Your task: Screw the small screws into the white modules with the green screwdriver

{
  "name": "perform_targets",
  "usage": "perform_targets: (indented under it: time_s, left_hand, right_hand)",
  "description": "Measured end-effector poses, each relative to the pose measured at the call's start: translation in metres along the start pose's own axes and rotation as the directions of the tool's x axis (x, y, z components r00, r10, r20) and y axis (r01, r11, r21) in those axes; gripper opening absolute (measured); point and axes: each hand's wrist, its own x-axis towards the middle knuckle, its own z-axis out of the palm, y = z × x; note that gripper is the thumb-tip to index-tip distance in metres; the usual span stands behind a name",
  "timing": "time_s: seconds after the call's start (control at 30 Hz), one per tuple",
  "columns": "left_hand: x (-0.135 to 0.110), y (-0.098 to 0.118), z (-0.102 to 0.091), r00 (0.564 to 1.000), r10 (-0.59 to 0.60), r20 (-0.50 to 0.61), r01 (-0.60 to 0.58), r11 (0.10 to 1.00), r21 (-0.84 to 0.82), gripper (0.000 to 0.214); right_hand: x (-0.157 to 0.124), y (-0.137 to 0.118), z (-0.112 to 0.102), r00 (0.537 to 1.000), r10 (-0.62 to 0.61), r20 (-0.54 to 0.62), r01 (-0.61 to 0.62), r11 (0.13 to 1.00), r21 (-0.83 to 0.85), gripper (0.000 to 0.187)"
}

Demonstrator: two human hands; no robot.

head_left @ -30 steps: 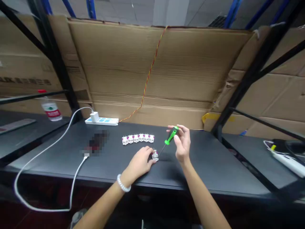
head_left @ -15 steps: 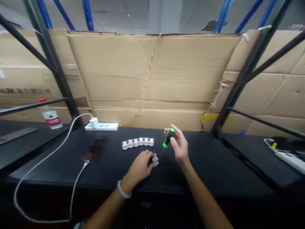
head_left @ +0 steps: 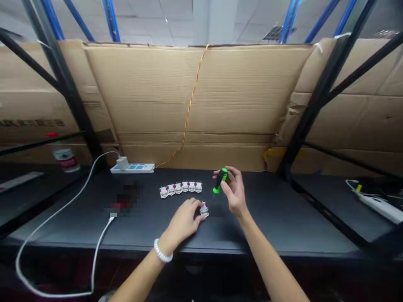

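Observation:
My left hand [head_left: 184, 219] rests on the black table with its fingertips against a small white terminal module [head_left: 204, 209], holding it in place. My right hand [head_left: 233, 192] is raised just beyond it and grips a screwdriver with a green and black handle [head_left: 220, 181]. The thin shaft of the screwdriver slants down, its tip close above the module. Behind them stands a row of several similar white modules with pink edges [head_left: 180, 188].
The black table [head_left: 252, 226] holds a white power strip [head_left: 132, 168] with a plugged-in adapter, a white cable [head_left: 75, 197], and a pixelated object [head_left: 124, 197]. Cardboard sheets [head_left: 189, 100] and a metal rack stand behind. A bottle [head_left: 65, 159] and another power strip [head_left: 379, 207] sit on side tables.
The view has tilted upward, so the table sits lower in the picture. The screwdriver has turned slightly in my right hand, and my left hand stays on the same module.

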Motion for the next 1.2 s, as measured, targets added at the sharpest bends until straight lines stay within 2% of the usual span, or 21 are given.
perform_targets:
  time_s: [0.07, 0.17, 0.27, 0.4, 0.53, 0.73, 0.8, 0.93, 1.03, 1.2]
  left_hand:
    - [0.0000, 0.0001, -0.0002, 1.000, -0.004, -0.001, 0.004, 1.000, 0.001, 0.020]
    - [-0.0004, -0.0002, 0.0002, 1.000, -0.007, -0.004, 0.007, 1.000, -0.004, 0.020]
    - [-0.0008, -0.0011, 0.0011, 1.000, 0.004, -0.008, -0.004, 1.000, -0.010, 0.020]
    - [-0.0002, -0.0027, 0.0023, 1.000, 0.016, -0.020, -0.016, 1.000, 0.000, 0.018]
    - [0.0004, -0.0042, 0.0029, 0.999, 0.023, -0.027, -0.023, 1.000, -0.004, 0.019]
    - [0.0005, -0.0041, 0.0025, 1.000, 0.021, -0.018, -0.021, 1.000, -0.005, 0.020]
    - [0.0004, -0.0044, 0.0027, 1.000, 0.020, -0.019, -0.020, 1.000, -0.003, 0.021]
    - [0.0003, -0.0059, 0.0039, 0.999, 0.030, -0.024, -0.030, 0.999, -0.010, 0.022]
    - [0.0003, -0.0061, 0.0041, 0.999, 0.031, -0.026, -0.032, 0.999, -0.008, 0.021]
    - [-0.0001, -0.0050, 0.0034, 0.999, 0.033, -0.029, -0.033, 0.999, -0.013, 0.021]
  right_hand:
    - [0.0002, 0.0014, 0.0012, 1.000, -0.007, -0.024, 0.007, 1.000, -0.019, 0.045]
    - [0.0018, 0.0050, 0.0021, 0.993, -0.030, -0.115, 0.020, 0.995, -0.094, 0.053]
    - [0.0032, 0.0063, 0.0013, 0.981, -0.032, -0.192, 0.003, 0.989, -0.151, 0.047]
    - [0.0026, 0.0035, -0.0007, 0.994, 0.013, -0.106, -0.020, 0.997, -0.071, 0.042]
    - [0.0017, 0.0026, -0.0020, 0.998, -0.034, -0.049, 0.032, 0.999, -0.034, 0.042]
    - [0.0038, 0.0061, -0.0032, 0.981, -0.146, -0.129, 0.102, 0.948, -0.302, 0.048]
    - [0.0036, 0.0056, -0.0038, 0.985, -0.113, -0.132, 0.068, 0.951, -0.302, 0.046]
    - [0.0009, 0.0028, -0.0052, 0.998, 0.006, -0.061, -0.017, 0.984, -0.177, 0.049]
    - [0.0002, 0.0012, -0.0045, 0.998, -0.011, -0.063, -0.002, 0.978, -0.208, 0.051]
    - [0.0027, 0.0007, -0.0017, 0.979, -0.077, -0.188, 0.005, 0.934, -0.357, 0.049]
